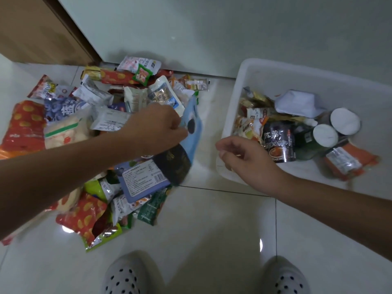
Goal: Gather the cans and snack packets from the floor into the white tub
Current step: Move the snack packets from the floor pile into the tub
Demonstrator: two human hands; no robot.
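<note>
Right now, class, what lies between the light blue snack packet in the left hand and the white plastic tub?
Only a bare strip of pale floor tile, shown in the head view.

White tub (231,115) cut off at right. Left hand (154,128) partly hides a blue packet (195,126), its print seemingly unreadable.

There is 1 view: the head camera looks steeply down from close above the left hand (157,128) and right hand (248,158), facing forward over the floor (212,219).
</note>
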